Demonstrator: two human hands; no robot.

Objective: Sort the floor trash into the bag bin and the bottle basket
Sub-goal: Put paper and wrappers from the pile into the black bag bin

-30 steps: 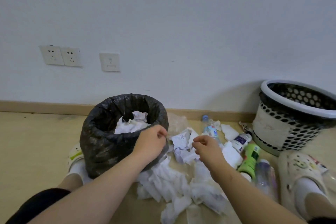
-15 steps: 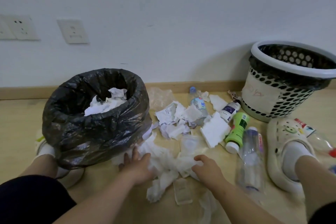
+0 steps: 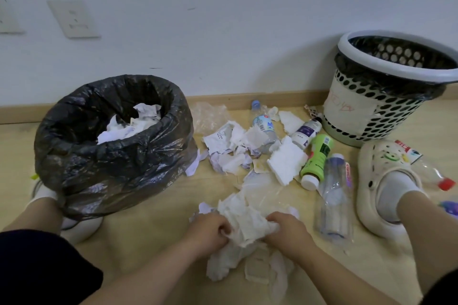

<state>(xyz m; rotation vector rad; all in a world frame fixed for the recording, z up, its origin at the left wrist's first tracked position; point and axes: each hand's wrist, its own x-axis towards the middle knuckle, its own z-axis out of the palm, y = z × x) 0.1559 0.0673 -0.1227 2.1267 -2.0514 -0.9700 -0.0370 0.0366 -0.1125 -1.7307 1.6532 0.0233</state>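
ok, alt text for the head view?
The left hand and right hand grip a wad of crumpled white tissue paper on the wooden floor. A black-bagged bin holding paper stands left; a perforated white plastic basket stands right by the wall, bottles and paper scraps lying between them.

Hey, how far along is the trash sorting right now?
Partly done: crumpled paper already sits in the bag bin. In hand: the left hand and right hand grip a tissue wad. Left: paper scraps, the green bottle, clear bottle and others lie outside the basket.
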